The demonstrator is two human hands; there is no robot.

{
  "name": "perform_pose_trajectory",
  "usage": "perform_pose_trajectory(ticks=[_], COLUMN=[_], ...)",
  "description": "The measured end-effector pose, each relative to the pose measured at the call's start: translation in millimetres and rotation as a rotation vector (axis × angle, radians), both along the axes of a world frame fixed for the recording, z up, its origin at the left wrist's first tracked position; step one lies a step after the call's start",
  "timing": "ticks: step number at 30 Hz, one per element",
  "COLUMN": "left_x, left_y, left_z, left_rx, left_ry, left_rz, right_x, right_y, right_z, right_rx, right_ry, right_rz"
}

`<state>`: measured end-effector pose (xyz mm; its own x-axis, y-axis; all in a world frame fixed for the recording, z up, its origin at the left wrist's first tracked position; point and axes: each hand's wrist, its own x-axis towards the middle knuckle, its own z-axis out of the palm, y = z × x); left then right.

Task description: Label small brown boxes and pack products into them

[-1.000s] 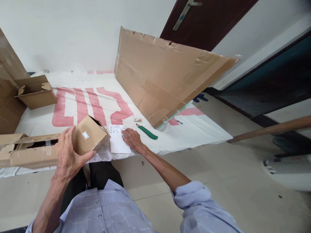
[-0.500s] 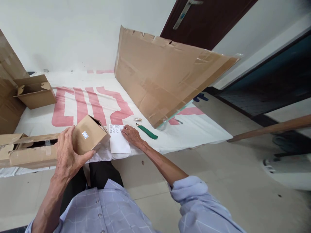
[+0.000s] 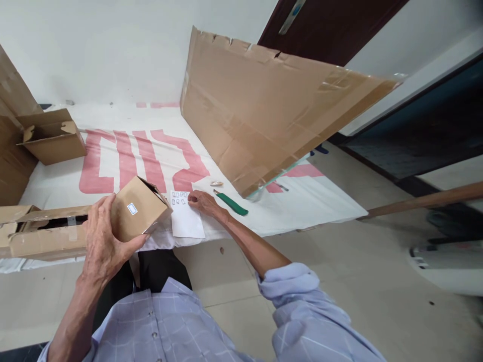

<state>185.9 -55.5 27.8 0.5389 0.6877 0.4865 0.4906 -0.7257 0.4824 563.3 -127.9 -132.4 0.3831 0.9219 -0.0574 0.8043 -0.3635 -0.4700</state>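
Observation:
My left hand (image 3: pixel 103 234) grips a small brown cardboard box (image 3: pixel 132 213) from its left side, thumb along the lower edge and fingers over the top. A small white label with a blue border (image 3: pixel 132 208) is on the box's near face. Beside the box lies a white sheet (image 3: pixel 186 223) with several small blue-edged labels in rows at its top. Over the sheet's upper right corner is my right hand (image 3: pixel 204 202), its fingertips pinched together against the labels; what is between them is hidden. Just right of that hand rests a green utility knife (image 3: pixel 231 202).
A large cardboard sheet (image 3: pixel 256 110) leans upright at the back. An open carton (image 3: pixel 56 143) stands at the far left, and a long cardboard box (image 3: pixel 49 244) lies along the near left edge. A small wrapped item (image 3: pixel 216 183) lies near the knife on the white cloth (image 3: pixel 317 201).
The camera view has tilted slightly, shifting the scene. My left hand keeps its hold on the box, and my right fingertips stay at the label sheet with little visible movement.

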Motion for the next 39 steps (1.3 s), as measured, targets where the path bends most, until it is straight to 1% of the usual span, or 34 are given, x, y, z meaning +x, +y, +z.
perform_pose_trajectory(ticks=[6, 11, 16, 20, 23, 26, 28, 30, 33, 34, 36, 38, 39], left_x=[0, 0, -1, -4, -7, -9, -9, -7, -4, -3, -1, 0, 0], left_y=[0, 1, 2, 4, 4, 1, -2, -5, -10, -12, -14, -16, -16], left_z=[-0.3, -0.5, -1.3, -2.9, -4.5, -5.3, -5.2, -4.9, -4.9, -5.3, -6.6, -8.2, -8.9], left_rx=[0.006, 0.017, 0.003, 0.003, 0.009, -0.004, -0.020, -0.033, -0.035, -0.032, -0.024, -0.015, -0.013], left_ry=[0.021, 0.018, 0.003, 0.006, 0.002, 0.021, 0.033, 0.037, 0.037, 0.035, 0.031, 0.019, 0.013], left_rz=[0.001, -0.003, -0.015, -0.013, -0.029, -0.053, -0.059, -0.067, -0.088, -0.098, -0.117, -0.136, -0.144], right_x=[5, 15, 16, 12, 2, -20, -43, -71, -111, -122, -138, -146, -147], right_y=[-2, -9, -15, -16, -17, -20, -23, -27, -31, -32, -32, -30, -29], right_z=[-1.1, 2.7, 11.0, 24.1, 43.3, 75.4, 104.0, 134.8, 173.9, 183.2, 195.2, 199.9, 200.1], right_rx=[0.035, 0.124, 0.197, 0.290, 0.384, 0.498, 0.618, 0.741, 0.835, 0.844, 0.835, 0.804, 0.789], right_ry=[0.039, 0.093, 0.132, 0.131, 0.114, 0.130, 0.137, 0.116, 0.054, 0.024, -0.064, -0.159, -0.187], right_rz=[0.027, -0.015, -0.095, -0.150, -0.173, -0.138, -0.059, 0.057, 0.250, 0.310, 0.408, 0.466, 0.471])
